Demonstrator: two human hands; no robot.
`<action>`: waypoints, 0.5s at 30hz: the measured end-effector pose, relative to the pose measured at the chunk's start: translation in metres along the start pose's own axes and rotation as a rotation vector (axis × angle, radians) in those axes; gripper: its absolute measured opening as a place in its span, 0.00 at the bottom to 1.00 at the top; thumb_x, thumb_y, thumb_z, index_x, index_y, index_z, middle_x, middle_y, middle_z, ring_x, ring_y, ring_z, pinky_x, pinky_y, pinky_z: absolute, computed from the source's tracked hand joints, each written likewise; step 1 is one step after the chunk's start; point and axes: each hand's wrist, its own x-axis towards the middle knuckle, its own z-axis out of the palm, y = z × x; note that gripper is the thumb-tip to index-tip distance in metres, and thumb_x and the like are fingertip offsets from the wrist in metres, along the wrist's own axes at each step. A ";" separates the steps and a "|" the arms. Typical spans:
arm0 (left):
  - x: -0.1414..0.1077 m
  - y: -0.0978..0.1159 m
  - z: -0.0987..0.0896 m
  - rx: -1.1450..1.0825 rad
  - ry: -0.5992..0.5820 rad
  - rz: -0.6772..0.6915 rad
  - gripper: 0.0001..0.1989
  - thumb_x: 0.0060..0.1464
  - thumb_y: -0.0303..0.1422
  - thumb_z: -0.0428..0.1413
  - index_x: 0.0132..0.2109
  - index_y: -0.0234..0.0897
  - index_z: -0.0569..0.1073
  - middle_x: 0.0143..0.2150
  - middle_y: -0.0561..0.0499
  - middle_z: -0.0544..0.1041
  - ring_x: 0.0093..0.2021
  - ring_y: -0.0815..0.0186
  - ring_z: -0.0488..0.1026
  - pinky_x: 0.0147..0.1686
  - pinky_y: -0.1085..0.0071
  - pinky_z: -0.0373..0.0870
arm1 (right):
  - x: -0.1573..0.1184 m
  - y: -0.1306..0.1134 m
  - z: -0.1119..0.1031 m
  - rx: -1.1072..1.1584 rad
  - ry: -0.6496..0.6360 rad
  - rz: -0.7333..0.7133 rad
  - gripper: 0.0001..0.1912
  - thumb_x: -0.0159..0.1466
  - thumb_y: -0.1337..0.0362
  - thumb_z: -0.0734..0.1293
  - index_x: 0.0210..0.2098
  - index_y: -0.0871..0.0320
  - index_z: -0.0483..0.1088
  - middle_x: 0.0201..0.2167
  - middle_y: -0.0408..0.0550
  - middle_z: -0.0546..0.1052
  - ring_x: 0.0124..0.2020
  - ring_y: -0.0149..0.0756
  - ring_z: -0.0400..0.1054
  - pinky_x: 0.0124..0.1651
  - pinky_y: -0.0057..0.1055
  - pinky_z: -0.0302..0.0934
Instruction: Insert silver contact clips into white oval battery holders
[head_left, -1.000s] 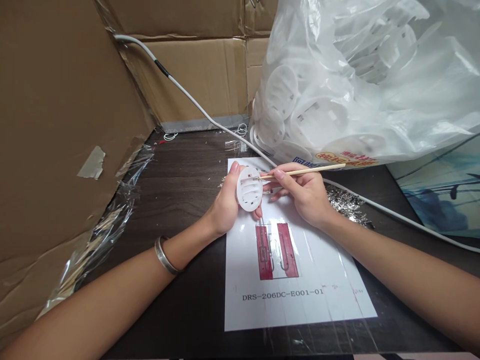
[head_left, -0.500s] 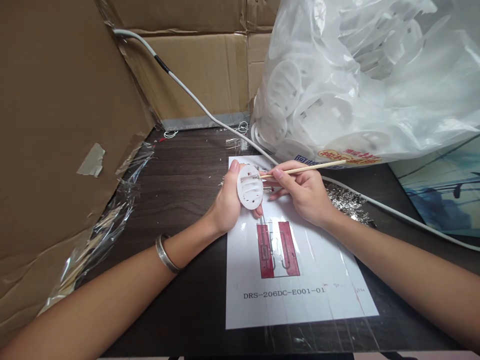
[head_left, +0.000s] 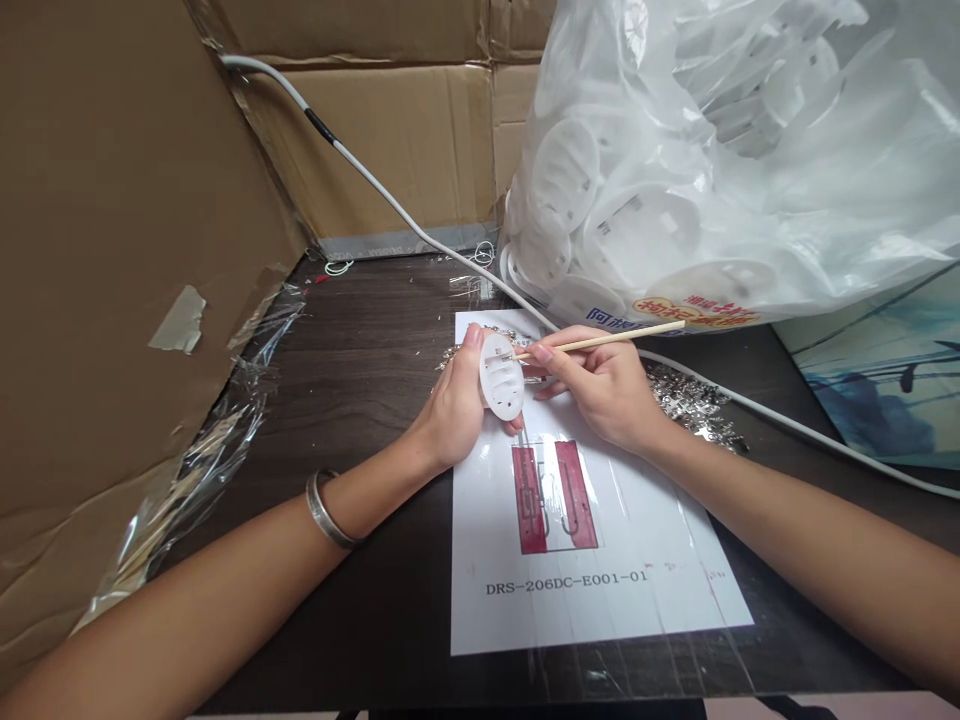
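Cardboard panels (head_left: 112,200) rise at the left and back of a dark wood-grain tabletop (head_left: 360,340). The largest container is a translucent plastic bag (head_left: 862,220) at the back right, printed with red and blue characters near its bottom edge. It bulges with many round white plastic discs (head_left: 566,175), slotted and piled at all angles against its wall. At the left, a crumpled clear plastic wrapper (head_left: 266,340) lies along the cardboard, with thin wooden sticks (head_left: 180,480) in its lower part. A white printed sheet (head_left: 517,620) lies in front of the person, showing a red-and-white diagram above "DRS-206DC-E001-01". A white cable (head_left: 390,195) runs diagonally behind the hands.

The left hand (head_left: 454,405) grips a slotted white disc (head_left: 501,385) by its rim, thumb at the top edge, holding it tilted above the upper part of the sheet. The right hand (head_left: 607,395) pinches a slim wooden stick (head_left: 630,333) between thumb and fingers, its tip at the disc's upper right; whether it enters a slot is too small to tell. Small shiny metal pieces (head_left: 697,405) lie heaped loose beside the right wrist. A silver bangle (head_left: 324,512) circles the left wrist.
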 end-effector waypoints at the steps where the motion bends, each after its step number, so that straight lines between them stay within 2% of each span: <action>1: 0.000 0.001 0.000 0.042 0.004 0.011 0.35 0.62 0.67 0.41 0.38 0.39 0.73 0.19 0.51 0.75 0.22 0.63 0.74 0.28 0.66 0.71 | 0.000 0.000 0.000 0.001 0.004 -0.005 0.21 0.55 0.49 0.82 0.33 0.59 0.80 0.30 0.49 0.83 0.34 0.37 0.81 0.29 0.27 0.75; 5: 0.000 0.007 0.002 0.175 0.005 0.015 0.36 0.64 0.66 0.36 0.39 0.40 0.72 0.19 0.51 0.76 0.22 0.63 0.75 0.28 0.66 0.72 | -0.002 -0.001 0.001 -0.012 0.016 -0.033 0.19 0.56 0.50 0.82 0.33 0.59 0.80 0.31 0.49 0.83 0.34 0.36 0.81 0.30 0.26 0.76; 11: 0.002 0.008 0.002 0.172 0.004 0.027 0.36 0.65 0.64 0.35 0.33 0.40 0.71 0.18 0.50 0.75 0.22 0.63 0.74 0.27 0.66 0.70 | -0.004 -0.004 0.005 -0.006 0.042 -0.045 0.18 0.56 0.49 0.82 0.32 0.58 0.81 0.30 0.48 0.84 0.32 0.36 0.82 0.28 0.26 0.76; 15: 0.003 0.003 0.002 0.185 0.069 0.032 0.35 0.65 0.63 0.36 0.32 0.40 0.71 0.20 0.48 0.76 0.25 0.60 0.77 0.29 0.65 0.73 | -0.002 -0.003 0.005 0.012 0.038 -0.031 0.15 0.57 0.53 0.81 0.33 0.58 0.82 0.31 0.49 0.85 0.33 0.35 0.82 0.31 0.27 0.77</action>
